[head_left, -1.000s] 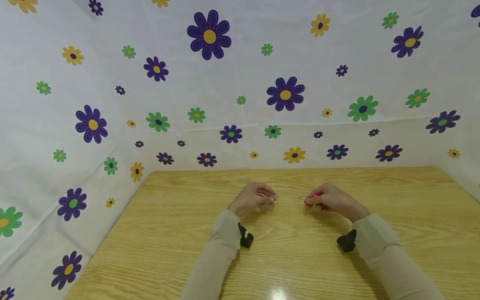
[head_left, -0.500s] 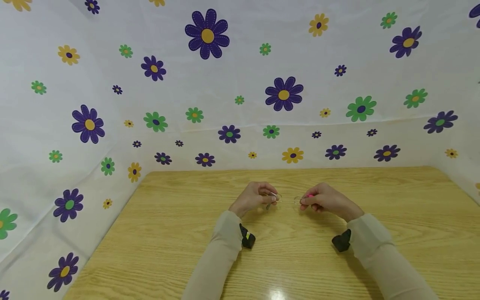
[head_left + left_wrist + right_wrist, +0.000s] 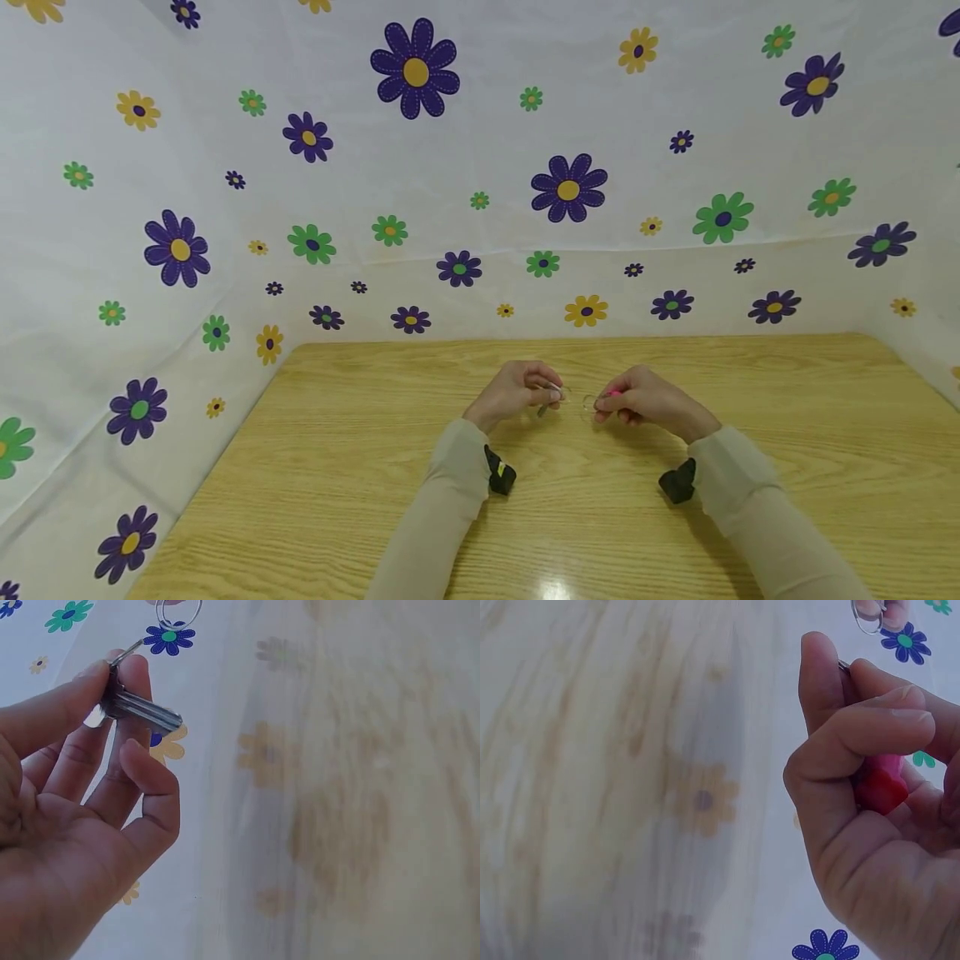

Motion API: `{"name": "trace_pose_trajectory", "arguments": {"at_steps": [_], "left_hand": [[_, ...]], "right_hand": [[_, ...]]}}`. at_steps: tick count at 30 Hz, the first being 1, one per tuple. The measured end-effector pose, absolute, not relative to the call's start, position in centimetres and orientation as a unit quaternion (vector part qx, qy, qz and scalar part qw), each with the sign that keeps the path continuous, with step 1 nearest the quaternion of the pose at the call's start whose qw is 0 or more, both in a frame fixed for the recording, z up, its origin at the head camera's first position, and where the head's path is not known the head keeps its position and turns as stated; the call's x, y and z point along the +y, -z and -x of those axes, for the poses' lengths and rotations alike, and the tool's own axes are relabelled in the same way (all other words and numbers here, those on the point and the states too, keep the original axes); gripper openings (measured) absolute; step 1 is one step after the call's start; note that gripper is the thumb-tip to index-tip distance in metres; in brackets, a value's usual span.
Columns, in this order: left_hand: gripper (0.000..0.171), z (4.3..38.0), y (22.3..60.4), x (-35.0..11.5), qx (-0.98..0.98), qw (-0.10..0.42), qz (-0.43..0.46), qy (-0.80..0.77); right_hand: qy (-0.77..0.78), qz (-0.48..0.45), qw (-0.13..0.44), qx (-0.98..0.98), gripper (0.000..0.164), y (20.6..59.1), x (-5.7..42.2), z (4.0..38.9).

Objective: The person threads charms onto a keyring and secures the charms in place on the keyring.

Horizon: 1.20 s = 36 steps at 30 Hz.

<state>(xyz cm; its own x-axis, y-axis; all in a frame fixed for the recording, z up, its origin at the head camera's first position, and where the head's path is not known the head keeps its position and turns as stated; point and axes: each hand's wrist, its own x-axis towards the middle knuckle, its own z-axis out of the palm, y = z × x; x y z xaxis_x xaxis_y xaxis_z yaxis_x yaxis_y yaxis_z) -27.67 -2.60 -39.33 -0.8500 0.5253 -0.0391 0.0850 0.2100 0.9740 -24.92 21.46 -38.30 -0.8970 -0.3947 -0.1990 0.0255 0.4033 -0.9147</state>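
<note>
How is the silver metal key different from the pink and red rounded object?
The silver metal key is grey and shiny, while the pink and red rounded object is brightly coloured. The key shows a long, straight blade; the object looks rounder. The key sticks out in view from the left hand; the object sits partly hidden behind curled fingers of the right hand. Both are hand-held.

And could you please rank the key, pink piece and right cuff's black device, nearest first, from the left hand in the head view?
1. Key, pinched in the left hand.
2. Pink piece, in the right hand.
3. Black device, at the right cuff.
</note>
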Motion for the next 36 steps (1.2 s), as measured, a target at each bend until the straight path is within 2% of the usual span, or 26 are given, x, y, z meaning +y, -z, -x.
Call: {"name": "trace_pose_trajectory", "arguments": {"at_steps": [19,36], "left_hand": [[0.01,27.5,39.7,-1.6,0.745,0.206,-0.232,-0.591],[0.008,27.5,39.7,-1.3,0.755,0.196,-0.219,-0.586]], "right_hand": [[0.532,0.124,0.204,0.813,0.02,38.4,20.6,24.9],[0.533,0.127,0.214,0.808,0.019,38.1,20.8,24.8]]}}
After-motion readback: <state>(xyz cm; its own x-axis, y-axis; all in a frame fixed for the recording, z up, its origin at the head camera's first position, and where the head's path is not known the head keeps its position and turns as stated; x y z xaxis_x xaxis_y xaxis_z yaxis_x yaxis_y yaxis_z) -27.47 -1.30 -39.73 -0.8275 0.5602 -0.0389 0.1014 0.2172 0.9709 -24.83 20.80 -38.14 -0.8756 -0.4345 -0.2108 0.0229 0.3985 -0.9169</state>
